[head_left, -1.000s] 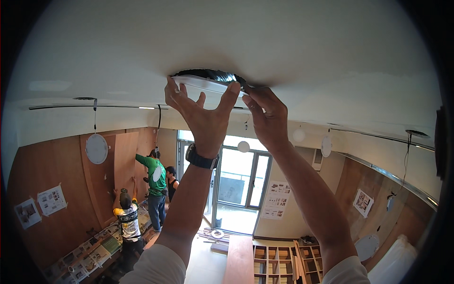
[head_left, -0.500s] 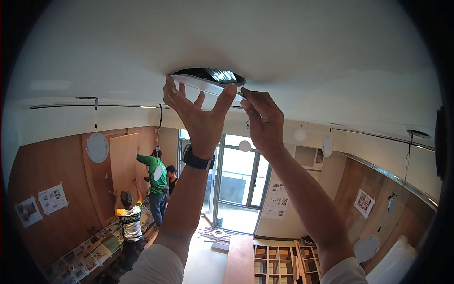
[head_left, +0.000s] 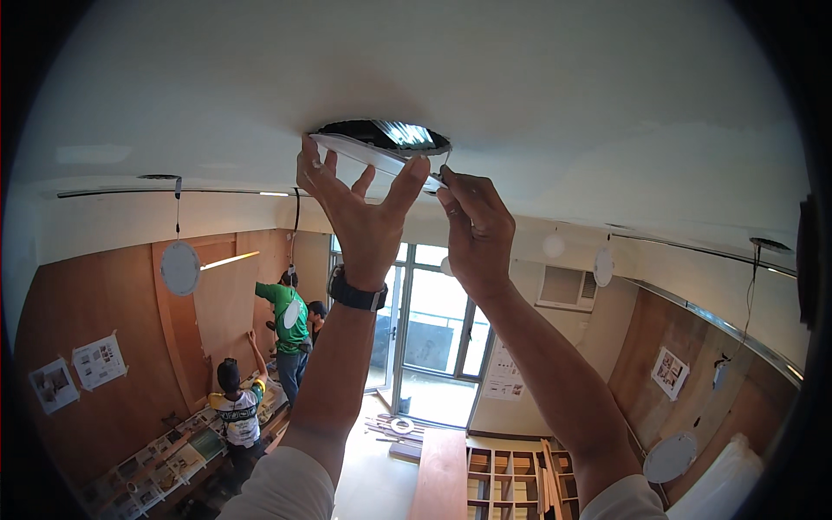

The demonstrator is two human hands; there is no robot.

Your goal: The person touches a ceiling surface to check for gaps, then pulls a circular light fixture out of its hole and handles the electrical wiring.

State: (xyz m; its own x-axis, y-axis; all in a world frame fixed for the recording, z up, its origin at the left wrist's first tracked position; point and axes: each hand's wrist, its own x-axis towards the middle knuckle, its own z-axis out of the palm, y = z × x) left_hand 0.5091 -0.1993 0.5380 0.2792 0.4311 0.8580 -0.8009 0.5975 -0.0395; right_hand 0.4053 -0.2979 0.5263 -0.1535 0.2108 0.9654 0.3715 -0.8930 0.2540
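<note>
Holds a thin white disc (head_left: 383,161) with both hands, just below the ceiling (head_left: 572,104) and right under a rough-edged round hole (head_left: 354,130). Has the disc tilted, its left edge up by the rim of the hole, its right edge lower and clear of the ceiling; cannot tell whether the left edge touches. Supports it from beneath with the left hand (head_left: 360,221), fingers and thumb spread wide, one fingertip at the left edge and the thumb toward the right end. Pinches the right edge between thumb and fingers of the right hand (head_left: 481,230), close beside a thin wire (head_left: 448,158). Leaves in view, inside the hole, a shiny ribbed surface (head_left: 406,133). Wears a dark watch (head_left: 357,290) on the left wrist. Faces a tall glazed door (head_left: 433,338) across the room, with a long board (head_left: 442,477) and a wooden grid frame (head_left: 503,464) on the floor below. Has, over to the left, a person in a green top (head_left: 283,316) and another in a patterned top (head_left: 238,412), both at a wooden panel (head_left: 227,312), near a hanging round plate (head_left: 180,268)
</note>
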